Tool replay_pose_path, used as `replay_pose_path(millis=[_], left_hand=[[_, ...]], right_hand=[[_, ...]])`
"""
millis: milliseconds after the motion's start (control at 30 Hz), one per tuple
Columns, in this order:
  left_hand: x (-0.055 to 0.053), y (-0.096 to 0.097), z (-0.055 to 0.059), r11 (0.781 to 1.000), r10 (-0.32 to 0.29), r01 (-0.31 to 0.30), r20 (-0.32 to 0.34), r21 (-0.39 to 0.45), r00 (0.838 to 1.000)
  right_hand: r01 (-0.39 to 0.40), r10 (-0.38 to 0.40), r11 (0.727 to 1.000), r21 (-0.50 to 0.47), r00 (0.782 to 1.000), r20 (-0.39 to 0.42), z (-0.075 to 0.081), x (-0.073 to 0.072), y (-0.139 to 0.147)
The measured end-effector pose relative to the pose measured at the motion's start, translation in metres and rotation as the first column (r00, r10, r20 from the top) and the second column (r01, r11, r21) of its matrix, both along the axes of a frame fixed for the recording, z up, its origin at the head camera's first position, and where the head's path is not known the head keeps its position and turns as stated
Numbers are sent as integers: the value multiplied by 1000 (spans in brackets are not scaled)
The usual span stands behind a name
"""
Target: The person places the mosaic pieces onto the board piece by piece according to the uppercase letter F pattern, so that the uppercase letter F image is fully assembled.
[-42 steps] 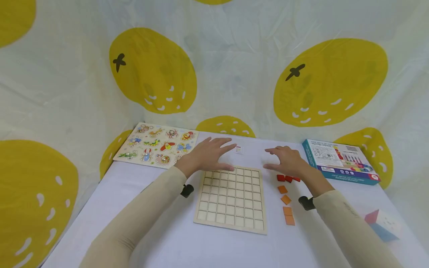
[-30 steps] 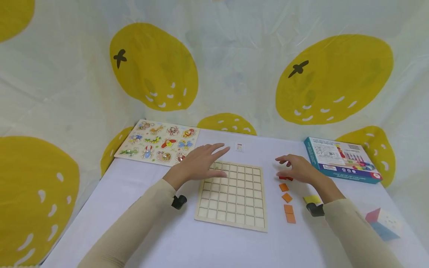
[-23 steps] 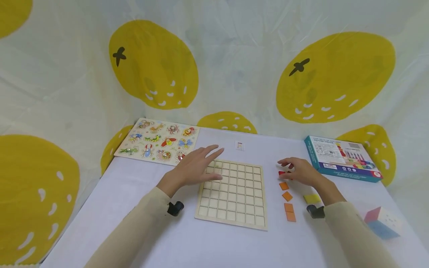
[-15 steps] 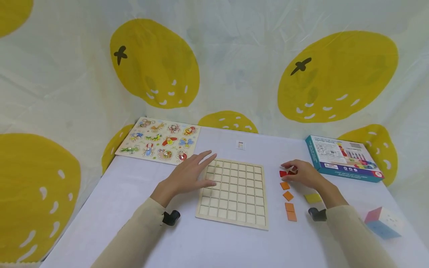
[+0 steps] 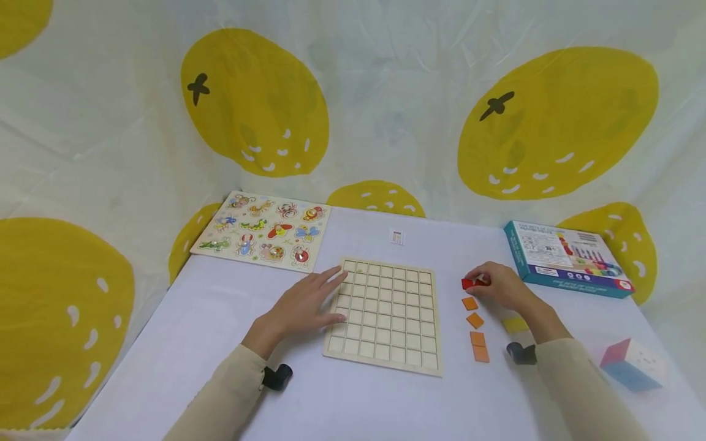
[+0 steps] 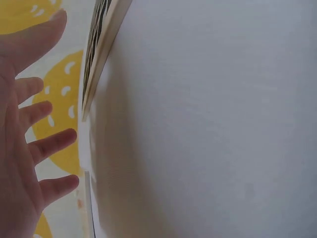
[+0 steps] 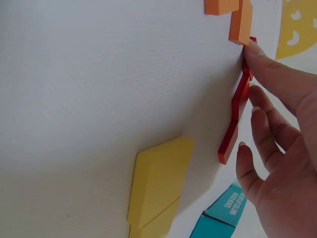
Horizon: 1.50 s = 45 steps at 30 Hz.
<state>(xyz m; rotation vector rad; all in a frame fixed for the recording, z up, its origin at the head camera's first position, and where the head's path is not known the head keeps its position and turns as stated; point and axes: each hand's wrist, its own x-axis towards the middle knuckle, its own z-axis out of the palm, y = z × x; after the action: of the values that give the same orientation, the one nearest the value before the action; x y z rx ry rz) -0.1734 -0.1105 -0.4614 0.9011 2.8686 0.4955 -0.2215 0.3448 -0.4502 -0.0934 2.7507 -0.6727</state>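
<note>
A wooden grid board with square cells lies mid-table. My left hand reaches to its left edge, fingers spread and relaxed, holding nothing; the left wrist view shows that palm and the board's side. To the right of the board, my right hand pinches a red tile between thumb and index finger, low at the tabletop. More red tiles run in a slanted row beside the fingers in the right wrist view. Orange tiles form a loose column on the near side of that hand.
Yellow tiles lie near my right wrist. A teal-edged toy box stands at the back right, a coloured cube at the right. An insect puzzle board lies at the back left, and a small printed card behind the grid.
My right hand has moved right and down onto the red tiles, its thumb and index finger closing round one. The left hand has drawn back leftward from over the grid to its left edge.
</note>
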Motion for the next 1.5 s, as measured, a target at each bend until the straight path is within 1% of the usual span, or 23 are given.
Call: replay_pose_path(millis=[167,233,400,467,667,833,1000,1133,1233,1333,1400,1500], left_hand=[[3,0,-7,999,9,-8,23,-54,1000],[4,-1,-8,999,10,-8,26,-54,1000],[6,-2,-6,999,-4,5,20,-41,1000],[7,-2,-5,999,-9,10,19,-53,1000],[9,-3,-2,998,-20,21,23,-51,1000],[9,-3,0,998,-17,20,53,-63,998],[8,-3,1,998,2,4,91,-61,996],[7,-3,0,998,15,-8,104,-67,994],[6,-2,-1,998,21,-15,105,-64,994],[5,-2,-2,997,28,-20,108,-69,994],[5,-2,-2,997,29,-22,107,-67,994],[4,-1,-1,997,36,-29,109,-66,993]], right_hand=[[-9,9,1000,11,1000,-11,0,-2,2],[-11,11,1000,10,1000,-14,0,-2,2],[3,-3,1000,15,1000,-14,2,-1,1],[8,-8,1000,6,1000,-8,3,-1,0],[17,-17,1000,-10,1000,1,4,0,-2],[17,-17,1000,-16,1000,-7,4,0,-4],[41,-43,997,-66,999,-22,11,0,-11],[35,-42,995,-97,997,-69,18,1,-25],[7,-22,993,-121,993,-117,22,1,-40],[-27,2,987,-160,989,-149,22,1,-60],[-52,21,980,-190,987,-161,22,1,-74],[-96,61,968,-230,986,-155,21,0,-98]])
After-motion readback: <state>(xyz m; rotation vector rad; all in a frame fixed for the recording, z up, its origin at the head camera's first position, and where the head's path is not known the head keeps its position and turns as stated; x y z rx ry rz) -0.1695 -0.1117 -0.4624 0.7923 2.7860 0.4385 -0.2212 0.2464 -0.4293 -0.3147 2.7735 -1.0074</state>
